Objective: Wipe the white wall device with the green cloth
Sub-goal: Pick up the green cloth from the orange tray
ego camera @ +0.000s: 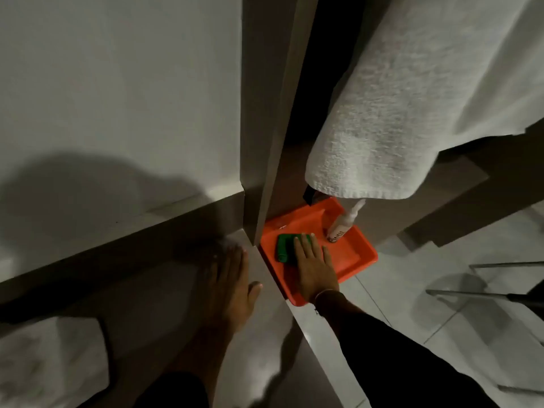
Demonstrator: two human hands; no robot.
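Observation:
A folded green cloth (285, 248) lies in an orange tray (353, 254) on the floor beside a door frame. My right hand (316, 267) rests flat on top of the cloth with fingers spread, covering its right part. My left hand (228, 285) hovers open, palm down, to the left of the tray, blurred by motion. The white wall device is not in view.
A white spray bottle (341, 223) leans in the tray's far corner. A white towel (412, 107) hangs above the tray at the right. The door frame (270, 113) rises just left of the tray. Another white towel (50, 360) lies at bottom left. Metal legs (485, 294) stand at right.

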